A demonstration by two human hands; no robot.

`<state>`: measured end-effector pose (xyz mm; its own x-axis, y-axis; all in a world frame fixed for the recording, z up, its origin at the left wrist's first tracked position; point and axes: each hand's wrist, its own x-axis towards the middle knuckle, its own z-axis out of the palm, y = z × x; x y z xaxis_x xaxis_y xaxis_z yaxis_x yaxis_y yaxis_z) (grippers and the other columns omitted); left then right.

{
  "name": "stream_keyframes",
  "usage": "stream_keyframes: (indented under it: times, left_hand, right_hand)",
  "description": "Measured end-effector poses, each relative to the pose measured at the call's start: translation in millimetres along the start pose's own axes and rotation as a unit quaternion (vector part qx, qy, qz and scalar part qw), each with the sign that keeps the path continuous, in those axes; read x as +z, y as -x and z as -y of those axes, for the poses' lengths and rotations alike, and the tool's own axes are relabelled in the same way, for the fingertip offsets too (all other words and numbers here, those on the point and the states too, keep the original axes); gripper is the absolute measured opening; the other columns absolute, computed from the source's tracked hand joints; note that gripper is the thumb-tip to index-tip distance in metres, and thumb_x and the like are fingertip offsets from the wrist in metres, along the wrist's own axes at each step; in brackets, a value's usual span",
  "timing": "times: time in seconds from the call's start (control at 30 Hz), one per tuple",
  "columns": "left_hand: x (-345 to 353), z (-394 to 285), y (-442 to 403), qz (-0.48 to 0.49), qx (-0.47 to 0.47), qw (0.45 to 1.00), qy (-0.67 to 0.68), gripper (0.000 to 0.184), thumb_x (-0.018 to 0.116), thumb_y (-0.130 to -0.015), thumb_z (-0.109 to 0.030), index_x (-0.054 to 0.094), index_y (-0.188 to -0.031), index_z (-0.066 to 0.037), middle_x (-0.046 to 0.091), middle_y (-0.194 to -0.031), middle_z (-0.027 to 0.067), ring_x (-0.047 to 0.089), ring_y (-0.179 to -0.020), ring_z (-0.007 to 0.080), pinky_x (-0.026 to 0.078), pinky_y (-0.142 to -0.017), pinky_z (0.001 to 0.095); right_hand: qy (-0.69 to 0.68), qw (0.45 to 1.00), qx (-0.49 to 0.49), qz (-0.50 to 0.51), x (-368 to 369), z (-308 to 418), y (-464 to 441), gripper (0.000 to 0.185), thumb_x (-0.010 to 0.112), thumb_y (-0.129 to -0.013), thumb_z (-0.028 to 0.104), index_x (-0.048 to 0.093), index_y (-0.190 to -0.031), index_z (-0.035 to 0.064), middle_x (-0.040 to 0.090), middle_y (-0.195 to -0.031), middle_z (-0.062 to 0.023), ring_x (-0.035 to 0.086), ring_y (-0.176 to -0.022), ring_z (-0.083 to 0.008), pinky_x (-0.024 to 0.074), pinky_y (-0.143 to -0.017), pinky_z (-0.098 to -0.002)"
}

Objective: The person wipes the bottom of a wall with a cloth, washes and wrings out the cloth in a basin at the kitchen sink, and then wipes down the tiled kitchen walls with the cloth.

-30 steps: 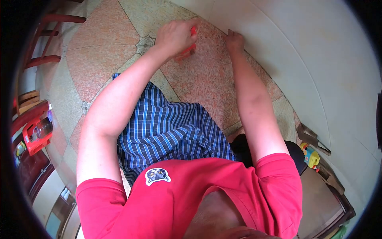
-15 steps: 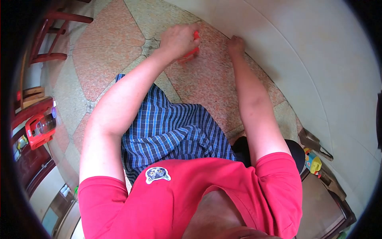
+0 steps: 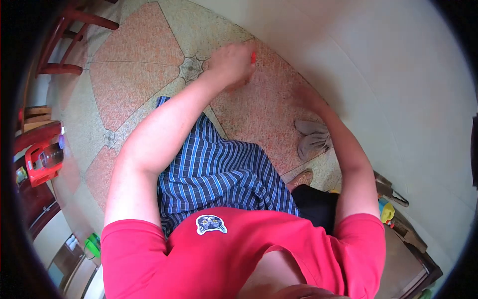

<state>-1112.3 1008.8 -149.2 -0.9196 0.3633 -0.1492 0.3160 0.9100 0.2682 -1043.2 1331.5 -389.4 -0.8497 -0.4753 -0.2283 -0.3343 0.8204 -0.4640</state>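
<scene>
My left hand [image 3: 230, 64] is closed around a bright red object [image 3: 253, 58], just above the speckled tile floor [image 3: 259, 109]. Only a red edge sticks out beyond the fingers, so its kind is hidden. My right hand [image 3: 304, 97] hovers near the foot of the white wall, with its fingers smeared by motion. Just below that hand, a pair of grey shoe-like things [image 3: 312, 137] lies by my right forearm. Blue checked cloth [image 3: 214, 169] covers my lap.
The pale wall [image 3: 378, 89] curves along the right side. Dark reddish wooden furniture legs [image 3: 89, 20] stand at the upper left. A red container [image 3: 44, 162] is at the left. A yellow-and-blue packet [image 3: 386, 211] lies by a brown cabinet [image 3: 398, 259] at the lower right.
My right hand has come away from the wall's base, back toward me, and its elbow has swung outward. The grey pair now shows. My left hand, still holding the red object, has shifted slightly right and nearer.
</scene>
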Motion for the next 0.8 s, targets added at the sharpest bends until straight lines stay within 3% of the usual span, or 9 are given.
stream_keyframes:
  times: [0.1, 0.17, 0.23, 0.3, 0.4, 0.43, 0.53, 0.7, 0.8]
  left_hand:
    - [-10.5, 1.6, 1.0, 0.041, 0.008, 0.999, 0.01, 0.03, 0.063, -0.075, -0.025, 0.064, -0.104, -0.013, 0.065, -0.093, 0.0134, 0.063, -0.089, 0.0333, 0.051, -0.073, 0.0457]
    - [-16.3, 0.4, 1.0, 0.059, -0.01, 0.998, -0.002, 0.03, 0.063, -0.075, -0.025, 0.064, -0.103, -0.013, 0.065, -0.094, 0.014, 0.062, -0.091, 0.0334, 0.051, -0.074, 0.0459]
    - [-23.9, 3.8, 3.6, 0.048, -0.017, 0.999, -0.005, 0.03, 0.063, -0.075, -0.024, 0.064, -0.103, -0.013, 0.064, -0.094, 0.0145, 0.062, -0.092, 0.0333, 0.05, -0.075, 0.0458]
    - [-33.2, 8.7, 8.1, 0.006, -0.011, 1.0, 0.004, 0.03, 0.063, -0.076, -0.024, 0.064, -0.103, -0.013, 0.064, -0.095, 0.0148, 0.062, -0.093, 0.033, 0.05, -0.076, 0.0455]
    - [-48.4, 32.6, 10.7, 0.001, -0.027, 0.998, 0.053, 0.031, 0.062, -0.076, -0.024, 0.063, -0.105, -0.012, 0.065, -0.095, 0.015, 0.061, -0.094, 0.0335, 0.05, -0.077, 0.0454]
    - [-52.3, 43.9, 13.7, -0.005, -0.04, 0.998, 0.048, 0.032, 0.062, -0.076, -0.024, 0.063, -0.105, -0.012, 0.065, -0.094, 0.0153, 0.061, -0.094, 0.0335, 0.05, -0.078, 0.0453]
    - [-61.8, 84.8, 25.8, -0.008, -0.065, 0.997, 0.035, 0.032, 0.061, -0.076, -0.024, 0.062, -0.106, -0.011, 0.065, -0.094, 0.0156, 0.061, -0.095, 0.0332, 0.049, -0.078, 0.0451]
    - [-75.1, 137.4, 52.0, -0.01, -0.094, 0.995, -0.004, 0.028, 0.062, -0.075, -0.024, 0.061, -0.098, -0.009, 0.065, -0.093, 0.0153, 0.062, -0.094, 0.032, 0.049, -0.078, 0.0454]
    - [-78.7, 155.0, 68.1, -0.002, -0.104, 0.995, 0.013, 0.025, 0.062, -0.075, -0.023, 0.061, -0.093, -0.007, 0.066, -0.091, 0.016, 0.063, -0.092, 0.0327, 0.049, -0.076, 0.0456]
  right_hand:
    - [0.017, 0.994, 0.086, 0.068, -48.8, 49.2, 68.6, 0.068, 0.076, -0.068, 0.036, 0.052, -0.125, 0.0069, 0.051, -0.126, -0.0163, 0.049, -0.116, -0.0333, 0.0382, -0.1, -0.0414]
    - [0.127, 0.985, 0.043, 0.113, -28.7, 37.1, 115.5, 0.082, 0.081, -0.061, 0.033, 0.044, -0.13, 0.0095, 0.051, -0.124, -0.017, 0.049, -0.113, -0.0358, 0.0418, -0.096, -0.0432]
    - [0.126, 0.972, 0.149, 0.128, -22.4, 62.0, 138.6, 0.083, 0.08, -0.061, 0.023, 0.039, -0.132, 0.0134, 0.052, -0.117, -0.0175, 0.053, -0.108, -0.0381, 0.0462, -0.09, -0.045]
    - [0.118, 0.958, 0.214, 0.147, 12.3, 47.2, 146.1, 0.072, 0.074, -0.066, 0.023, 0.042, -0.13, 0.0157, 0.053, -0.114, -0.0178, 0.055, -0.104, -0.0379, 0.0488, -0.085, -0.0459]
    - [0.073, 0.951, 0.206, 0.221, -20.2, 85.5, 121.4, 0.059, 0.069, -0.069, 0.024, 0.049, -0.124, 0.0171, 0.054, -0.113, -0.018, 0.058, -0.1, -0.0381, 0.0493, -0.084, -0.0456]
    - [0.036, 0.974, 0.145, 0.168, -31.5, 89.8, 115.0, 0.045, 0.066, -0.07, 0.027, 0.057, -0.113, 0.0165, 0.057, -0.105, -0.0157, 0.059, -0.097, -0.0357, 0.0496, -0.08, -0.0449]
    - [0.08, 0.982, 0.116, 0.125, -98.9, 128.6, 72.8, 0.037, 0.065, -0.069, 0.024, 0.061, -0.105, 0.0173, 0.06, -0.097, -0.0128, 0.06, -0.094, -0.0335, 0.05, -0.075, -0.0447]
    - [0.183, 0.969, 0.142, -0.084, -225.1, 177.8, 55.8, 0.039, 0.065, -0.07, 0.018, 0.059, -0.109, 0.0168, 0.057, -0.097, -0.0139, 0.06, -0.087, -0.0353, 0.0498, -0.069, -0.045]
    - [0.332, 0.896, 0.088, -0.28, -294.8, 215.9, 45.2, 0.039, 0.065, -0.067, 0.014, 0.06, -0.106, 0.0176, 0.056, -0.099, -0.0107, 0.058, -0.091, -0.0309, 0.0486, -0.069, -0.0432]
